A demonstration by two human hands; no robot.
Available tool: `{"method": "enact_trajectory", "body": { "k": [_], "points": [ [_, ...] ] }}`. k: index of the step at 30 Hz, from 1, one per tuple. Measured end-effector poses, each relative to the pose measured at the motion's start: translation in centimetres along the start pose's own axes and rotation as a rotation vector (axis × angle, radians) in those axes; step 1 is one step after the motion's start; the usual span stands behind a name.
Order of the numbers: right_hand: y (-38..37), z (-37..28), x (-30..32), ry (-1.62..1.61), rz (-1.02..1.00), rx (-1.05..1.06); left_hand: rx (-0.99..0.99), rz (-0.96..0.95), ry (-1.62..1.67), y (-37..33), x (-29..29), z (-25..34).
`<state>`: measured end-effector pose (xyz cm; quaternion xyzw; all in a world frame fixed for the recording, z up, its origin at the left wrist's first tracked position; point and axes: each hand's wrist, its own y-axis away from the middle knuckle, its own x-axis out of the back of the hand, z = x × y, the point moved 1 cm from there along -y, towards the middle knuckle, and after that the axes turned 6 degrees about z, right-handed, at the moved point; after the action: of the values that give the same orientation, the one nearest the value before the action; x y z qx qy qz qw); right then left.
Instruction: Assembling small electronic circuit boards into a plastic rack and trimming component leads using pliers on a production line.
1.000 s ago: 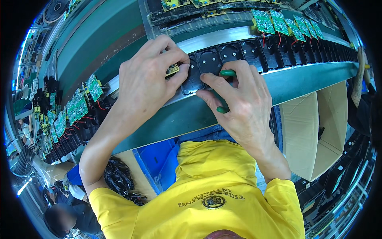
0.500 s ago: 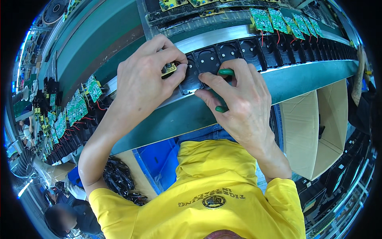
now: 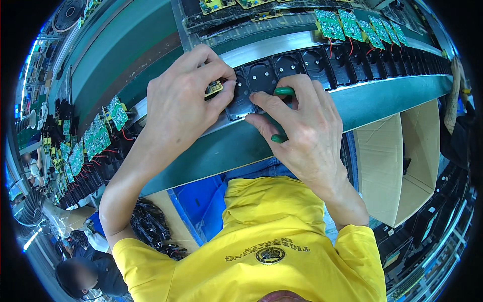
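My left hand (image 3: 188, 88) is closed over the left end of a row of black plastic housings (image 3: 261, 73). Its thumb and fingers pinch a small circuit board with a yellow edge (image 3: 214, 88), mostly hidden by the hand. Beside it, my right hand (image 3: 304, 118) is curled round green-handled pliers (image 3: 285, 91); both handle ends stick out, while the jaws are out of sight. The right thumb and index fingertip are close to the leftmost housings, and whether they pinch anything there cannot be made out. Round recesses with shiny metal pins show in several housings.
Green circuit boards with red wires (image 3: 330, 25) stand along the row at the far right, and more (image 3: 97, 136) at the left. An open cardboard box (image 3: 377, 166) is right of my body. Black cables (image 3: 150, 224) lie at lower left, near a person in dark clothing (image 3: 108, 274).
Both hands keep nearly the same pose. The housings and fingers have shifted very slightly to the left in view.
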<state>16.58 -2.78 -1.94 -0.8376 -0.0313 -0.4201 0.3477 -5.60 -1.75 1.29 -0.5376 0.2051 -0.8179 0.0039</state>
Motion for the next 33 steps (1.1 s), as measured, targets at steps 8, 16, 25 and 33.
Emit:
{"method": "enact_trajectory", "body": {
  "k": [8, 16, 25, 33],
  "points": [
    [-0.1, 0.1, 0.3, 0.017, -0.025, 0.009, -0.104, 0.033, -0.136, -0.1, -0.5, 0.8],
    [-4.8, -1.1, 1.7, -0.841, 0.036, -0.175, -0.119, 0.075, -0.193, 0.4, -0.4, 1.0],
    [-9.5, -1.4, -4.8, -1.516, 0.202, -0.466, -0.033, 0.051, -0.147, 0.5, -0.6, 0.9],
    [-10.1, -1.3, -6.6, -1.626, 0.134, -0.472, -0.028, 0.085, -0.086, 0.6, -1.1, 0.2]
  ]
}}
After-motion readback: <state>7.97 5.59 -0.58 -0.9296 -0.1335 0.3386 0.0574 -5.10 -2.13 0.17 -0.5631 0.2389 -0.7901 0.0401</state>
